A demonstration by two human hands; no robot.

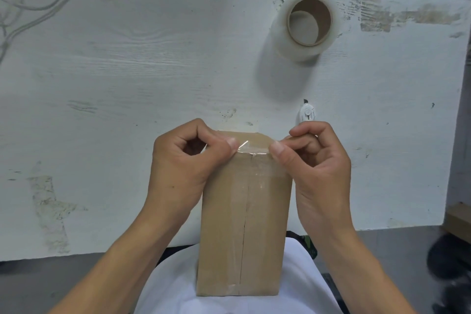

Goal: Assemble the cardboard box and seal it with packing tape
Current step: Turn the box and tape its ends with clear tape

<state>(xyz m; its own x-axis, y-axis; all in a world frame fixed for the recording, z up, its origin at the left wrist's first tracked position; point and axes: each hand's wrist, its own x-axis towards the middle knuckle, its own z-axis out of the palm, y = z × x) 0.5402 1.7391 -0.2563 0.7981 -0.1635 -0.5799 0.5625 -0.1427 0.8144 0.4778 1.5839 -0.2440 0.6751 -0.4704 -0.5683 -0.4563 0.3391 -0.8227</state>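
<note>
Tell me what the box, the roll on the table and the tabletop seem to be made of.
Box: brown cardboard, matte, with a glossy clear strip of tape over its centre seam.
Tape roll: clear, cloudy plastic film wound on a brown core, probably cardboard.
Table: white surface with a wood-grain pattern, worn and stained; painted wood or laminate, hard to tell.

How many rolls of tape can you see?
1. The tape roll lies on the white table, beyond the cardboard box and to its right. No others show.
</note>
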